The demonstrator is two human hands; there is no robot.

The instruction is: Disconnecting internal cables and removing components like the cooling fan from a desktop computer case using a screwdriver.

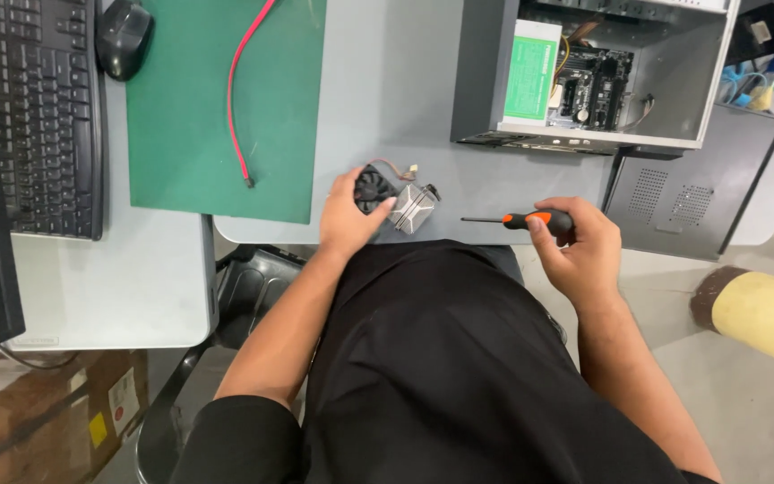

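My left hand (348,218) grips a small black cooling fan (373,188) with thin wires, attached to a silver finned heatsink (414,208), held at the near edge of the grey table (387,81). My right hand (580,246) is closed around the black and orange handle of a screwdriver (530,218). Its thin shaft points left toward the heatsink, with a gap between tip and metal. An open computer case (602,72) lies on its side at the far right of the table, its motherboard and green-labelled power supply showing.
A green cutting mat (226,108) with a red cable (239,90) lies left of the fan. A black keyboard (42,108) and mouse (123,36) sit on a lower desk at far left. A detached grey side panel (687,193) leans at right.
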